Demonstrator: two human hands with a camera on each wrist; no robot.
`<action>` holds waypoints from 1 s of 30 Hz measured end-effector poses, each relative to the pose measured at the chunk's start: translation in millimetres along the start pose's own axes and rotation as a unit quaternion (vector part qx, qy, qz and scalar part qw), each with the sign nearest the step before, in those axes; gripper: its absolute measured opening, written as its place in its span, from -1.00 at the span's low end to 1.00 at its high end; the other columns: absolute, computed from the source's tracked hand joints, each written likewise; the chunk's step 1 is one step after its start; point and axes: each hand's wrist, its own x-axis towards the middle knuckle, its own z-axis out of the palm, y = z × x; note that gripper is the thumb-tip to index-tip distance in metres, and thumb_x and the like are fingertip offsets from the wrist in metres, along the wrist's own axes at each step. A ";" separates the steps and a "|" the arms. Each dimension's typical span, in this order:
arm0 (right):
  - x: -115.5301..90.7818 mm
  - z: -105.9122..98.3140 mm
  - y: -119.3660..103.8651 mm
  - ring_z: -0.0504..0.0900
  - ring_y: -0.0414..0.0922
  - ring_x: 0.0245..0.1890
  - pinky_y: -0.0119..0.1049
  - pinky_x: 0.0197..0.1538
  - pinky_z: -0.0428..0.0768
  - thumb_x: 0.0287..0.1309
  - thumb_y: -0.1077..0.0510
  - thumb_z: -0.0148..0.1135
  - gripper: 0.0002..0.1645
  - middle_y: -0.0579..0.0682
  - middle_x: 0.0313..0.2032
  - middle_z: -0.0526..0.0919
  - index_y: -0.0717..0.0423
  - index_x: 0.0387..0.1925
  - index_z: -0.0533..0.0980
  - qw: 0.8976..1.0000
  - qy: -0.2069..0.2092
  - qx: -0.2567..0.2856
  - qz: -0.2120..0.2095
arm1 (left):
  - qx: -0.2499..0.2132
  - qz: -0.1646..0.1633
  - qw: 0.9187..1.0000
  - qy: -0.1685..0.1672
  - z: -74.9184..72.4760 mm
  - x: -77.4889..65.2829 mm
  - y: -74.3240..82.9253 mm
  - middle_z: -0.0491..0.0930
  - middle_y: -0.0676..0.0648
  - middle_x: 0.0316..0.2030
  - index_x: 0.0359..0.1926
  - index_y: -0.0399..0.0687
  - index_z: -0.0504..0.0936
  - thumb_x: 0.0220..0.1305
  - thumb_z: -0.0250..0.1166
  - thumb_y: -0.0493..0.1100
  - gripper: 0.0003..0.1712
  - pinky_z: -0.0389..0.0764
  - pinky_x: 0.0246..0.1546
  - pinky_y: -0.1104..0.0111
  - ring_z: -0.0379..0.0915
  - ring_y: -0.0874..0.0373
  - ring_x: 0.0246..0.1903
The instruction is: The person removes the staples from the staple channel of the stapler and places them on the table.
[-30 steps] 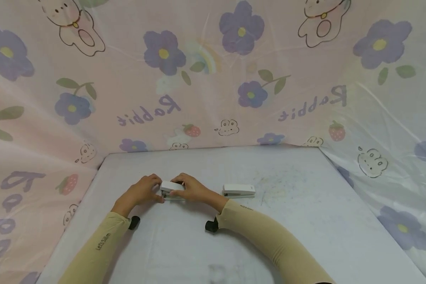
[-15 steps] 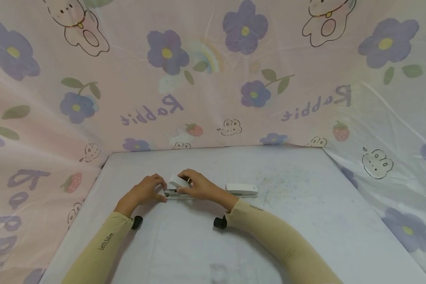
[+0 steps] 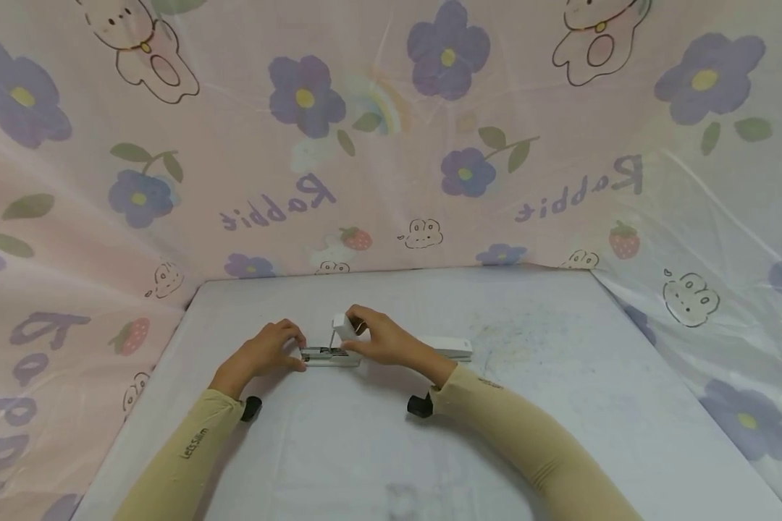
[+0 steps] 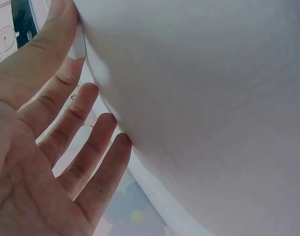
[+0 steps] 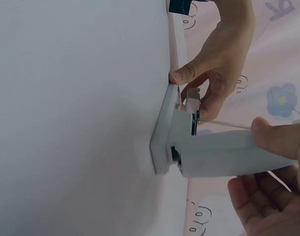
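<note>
A white stapler (image 3: 332, 362) stands on the table with its top cover (image 3: 341, 325) swung up steeply, baring the metal magazine. My left hand (image 3: 267, 353) pinches the front end of its base between thumb and index finger. In the left wrist view the hand's other fingers (image 4: 98, 142) are spread, their tips at the white tabletop. My right hand (image 3: 384, 339) grips the raised cover. The right wrist view shows that cover (image 5: 218, 153) nearly at a right angle to the base (image 5: 162, 129), thumb on one side and fingers on the other.
A second white stapler (image 3: 455, 348), closed, lies just right of the first, partly hidden behind my right hand and wrist. A patterned curtain (image 3: 378, 166) rises along the back and sides of the white table (image 3: 339, 449).
The cover has gone from lying down over the base to standing steeply up, as my right hand lifted it and moved rightward. My left hand stays at the base's front end.
</note>
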 end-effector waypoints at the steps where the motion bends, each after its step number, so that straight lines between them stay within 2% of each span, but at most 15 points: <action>1: -1.7 -1.5 1.0 0.68 -0.06 0.04 -0.03 0.22 0.65 0.42 0.13 0.45 -0.57 0.05 0.02 0.67 0.17 0.15 0.47 1.000 0.000 0.003 0.001 | -0.001 0.000 1.000 -0.001 -0.1 -0.4 0.3 0.54 -0.17 0.25 -0.08 0.04 0.69 0.16 0.67 0.05 -0.58 0.52 0.16 -0.39 0.39 -0.35 0.30; 6: -8.0 -8.3 6.4 0.67 -0.03 0.06 0.00 0.28 0.61 0.40 0.14 0.47 -0.57 0.12 0.01 0.68 0.22 0.12 0.47 1.000 0.005 0.006 0.011 | 0.000 0.000 1.000 -0.001 -1.6 -1.7 0.6 0.53 -0.18 0.27 -0.07 0.05 0.69 0.17 0.67 0.04 -0.58 0.51 0.15 -0.41 0.36 -0.37 0.32; 10: -10.5 -11.9 8.9 0.67 -0.12 0.04 -0.04 0.28 0.62 0.38 0.13 0.49 -0.57 0.02 -0.02 0.68 0.18 0.10 0.48 1.000 0.010 -0.003 0.015 | 0.002 -0.001 1.000 0.001 -2.6 -2.5 1.7 0.54 -0.19 0.27 -0.07 0.04 0.69 0.16 0.67 0.04 -0.58 0.51 0.16 -0.41 0.36 -0.38 0.33; 13: -12.3 -14.3 9.9 0.68 -0.14 0.04 -0.06 0.31 0.60 0.37 0.11 0.50 -0.56 -0.04 -0.05 0.68 0.19 0.08 0.48 1.000 0.010 -0.011 0.017 | 0.001 -0.004 1.000 0.000 -1.3 -2.0 2.4 0.53 -0.19 0.28 -0.07 0.04 0.69 0.17 0.67 0.03 -0.59 0.50 0.18 -0.40 0.36 -0.38 0.34; 17: -14.4 -19.9 15.8 0.69 -0.13 0.08 -0.11 0.34 0.59 0.36 0.12 0.51 -0.59 -0.06 -0.01 0.69 0.09 0.09 0.49 0.999 0.018 -0.021 0.017 | 0.009 -0.011 1.000 0.000 -1.4 -2.1 2.6 0.53 -0.20 0.30 -0.07 0.04 0.69 0.17 0.67 0.06 -0.57 0.50 0.15 -0.43 0.35 -0.39 0.34; 21: -17.2 -27.9 26.0 0.68 -0.03 0.18 -0.04 0.34 0.59 0.34 0.15 0.53 -0.57 -0.03 0.07 0.71 0.02 0.12 0.52 0.999 0.030 -0.029 0.032 | 0.018 -0.017 1.000 0.002 -2.6 -2.2 1.7 0.52 -0.19 0.29 -0.06 0.04 0.69 0.18 0.66 0.09 -0.56 0.53 0.10 -0.42 0.36 -0.37 0.34; 24: -19.1 -33.8 31.9 0.65 -0.01 0.24 0.03 0.36 0.57 0.33 0.09 0.54 -0.56 -0.04 0.12 0.71 -0.03 0.13 0.54 0.997 0.029 -0.045 0.055 | 0.017 -0.016 1.000 0.005 -2.9 -2.3 1.3 0.52 -0.19 0.28 -0.07 0.03 0.69 0.18 0.65 0.09 -0.56 0.55 0.09 -0.39 0.37 -0.36 0.31; 26: -19.8 -37.2 35.2 0.64 -0.05 0.21 0.01 0.34 0.58 0.32 0.05 0.55 -0.57 -0.07 0.11 0.71 -0.06 0.12 0.55 0.996 0.026 -0.055 0.070 | 0.013 -0.015 1.000 0.006 -2.7 -2.3 1.2 0.52 -0.19 0.27 -0.07 0.02 0.68 0.17 0.66 0.09 -0.55 0.55 0.08 -0.40 0.38 -0.35 0.30; 30: -21.3 -43.3 41.7 0.63 -0.14 -0.03 -0.09 0.14 0.61 0.29 0.05 0.57 -0.61 -0.13 -0.04 0.71 -0.04 0.04 0.57 0.993 0.019 -0.071 0.090 | 0.008 -0.016 1.000 0.003 -0.8 -1.6 2.2 0.51 -0.19 0.26 -0.07 0.02 0.66 0.17 0.65 0.10 -0.54 0.54 0.08 -0.41 0.37 -0.35 0.30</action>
